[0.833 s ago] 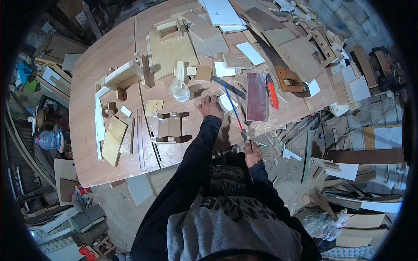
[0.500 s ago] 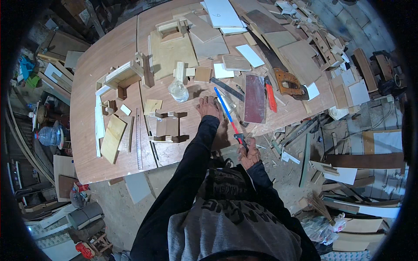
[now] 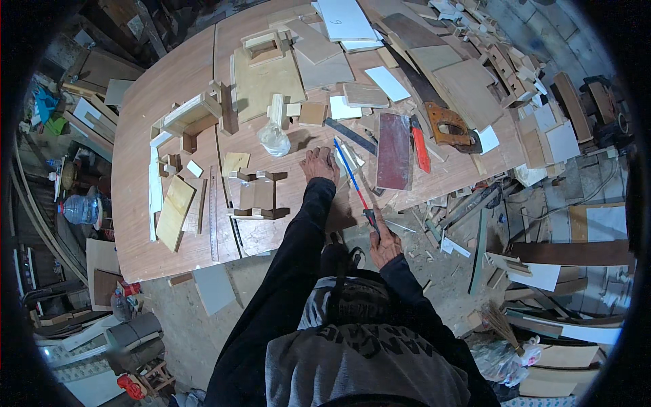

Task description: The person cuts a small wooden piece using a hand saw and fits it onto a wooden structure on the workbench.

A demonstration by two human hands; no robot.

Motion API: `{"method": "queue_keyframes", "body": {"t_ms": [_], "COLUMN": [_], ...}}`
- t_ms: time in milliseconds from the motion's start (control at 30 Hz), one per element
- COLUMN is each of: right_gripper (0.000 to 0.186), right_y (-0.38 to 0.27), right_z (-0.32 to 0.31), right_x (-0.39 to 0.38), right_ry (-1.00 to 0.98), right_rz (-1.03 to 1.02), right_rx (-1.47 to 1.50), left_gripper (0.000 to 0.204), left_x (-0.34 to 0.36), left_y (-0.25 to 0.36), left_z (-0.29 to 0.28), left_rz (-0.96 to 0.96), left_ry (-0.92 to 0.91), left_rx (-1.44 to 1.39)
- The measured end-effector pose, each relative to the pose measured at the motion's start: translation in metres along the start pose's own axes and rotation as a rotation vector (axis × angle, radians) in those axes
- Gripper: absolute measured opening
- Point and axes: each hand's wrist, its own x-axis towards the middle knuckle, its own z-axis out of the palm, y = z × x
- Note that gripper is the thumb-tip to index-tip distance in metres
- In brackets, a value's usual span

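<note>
My left hand [image 3: 319, 165] lies on the wooden worktable [image 3: 268, 237] near its front edge, fingers stretched over the top. Whatever is under the palm, if anything, is hidden. My right hand [image 3: 385, 245], just off the front edge, is closed around the dark handle of a slim blue and red hacksaw [image 3: 353, 178]. The saw points away from me over the tabletop, just right of my left hand. Beside its far end lie a dark flat metal strip [image 3: 350, 136] and a reddish-brown board [image 3: 393, 151]. A clear plastic bag [image 3: 274, 140] sits beyond my left hand.
A handsaw with a wooden handle [image 3: 450, 125] and a red-handled tool [image 3: 420, 146] lie to the right. Small wooden assemblies [image 3: 258, 195] and a ruler [image 3: 214, 217] lie to the left. Offcuts [image 3: 461, 247] litter the floor, and boards [image 3: 569, 252] are stacked at the right.
My right hand has shifted slightly down and turned on the handle, with the hacksaw tilting a little. My left hand stays nearly in place on the table.
</note>
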Motion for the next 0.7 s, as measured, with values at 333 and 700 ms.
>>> {"method": "queue_keyframes", "body": {"t_ms": [333,700], "right_gripper": [0.022,0.047], "right_y": [0.041,0.013], "right_z": [0.022,0.001], "right_x": [0.006,0.007], "right_ry": [0.103,0.034], "right_rz": [0.03,-0.029], "right_rx": [0.068,-0.124], "left_gripper": [0.017,0.021], "left_x": [-0.001,0.002], "left_y": [0.002,-0.002], "left_z": [-0.001,0.006], "left_rz": [0.003,-0.029], "left_ry": [0.039,-0.048], "left_rx": [-0.006,0.043]}}
